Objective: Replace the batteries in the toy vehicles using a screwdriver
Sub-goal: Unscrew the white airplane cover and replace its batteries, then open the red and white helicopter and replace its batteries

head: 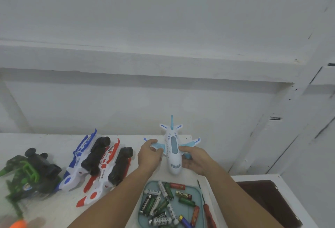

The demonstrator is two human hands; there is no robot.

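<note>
A white and light-blue toy airplane [173, 148] stands upright on the white table [45, 140], nose toward me. My left hand [149, 155] grips its left wing, and my right hand [194, 158] holds its right side at the wing root. In front of it a teal tray [196, 202] holds several loose batteries [164, 204]. A red-handled screwdriver [206, 207] lies just right of the tray.
Left of the airplane lie a red-and-white toy vehicle [107, 169], a blue-and-white one [85, 157] and a green-and-black one [30, 171], all turned over. An orange object [18, 224] shows at the bottom left. A dark brown surface [268, 198] sits at the right.
</note>
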